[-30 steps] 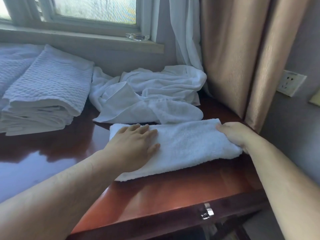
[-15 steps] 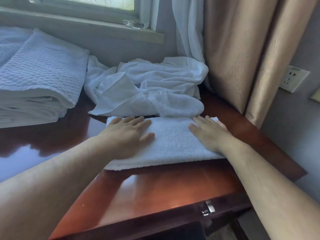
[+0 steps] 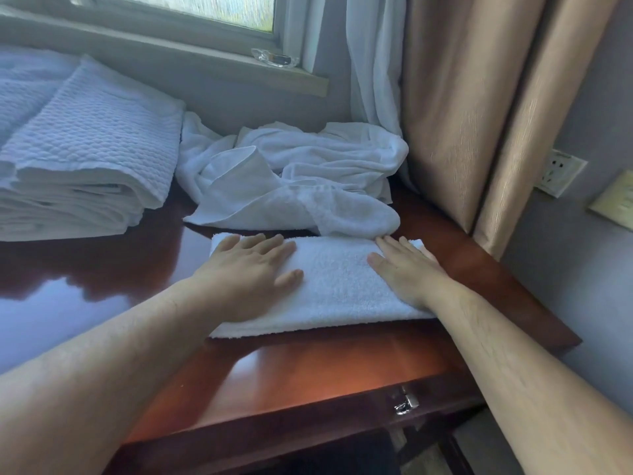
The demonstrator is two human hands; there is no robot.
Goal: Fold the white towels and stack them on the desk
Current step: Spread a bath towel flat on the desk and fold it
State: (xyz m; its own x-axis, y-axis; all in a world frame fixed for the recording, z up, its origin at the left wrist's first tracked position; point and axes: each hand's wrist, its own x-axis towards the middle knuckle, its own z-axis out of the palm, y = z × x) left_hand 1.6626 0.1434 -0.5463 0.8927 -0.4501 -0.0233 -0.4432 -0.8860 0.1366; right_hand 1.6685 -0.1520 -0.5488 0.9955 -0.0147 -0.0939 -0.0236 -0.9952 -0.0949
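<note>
My left hand (image 3: pixel 251 274) and right hand (image 3: pixel 404 274) both lie flat, fingers straight, pressing the folded towel (image 3: pixel 334 286) and gripping nothing. It lies near the desk's (image 3: pixel 308 378) front edge. A crumpled towel (image 3: pixel 291 186) touches its far side; a folded stack (image 3: pixel 82 156) sits at the left

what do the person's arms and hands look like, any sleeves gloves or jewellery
Both forearms are bare as far as the frame shows: no sleeves in view. The left hand and right hand wear no gloves, and no rings, watch or bracelet show on the fingers or wrists. Fine hair shows on both forearms.
</note>
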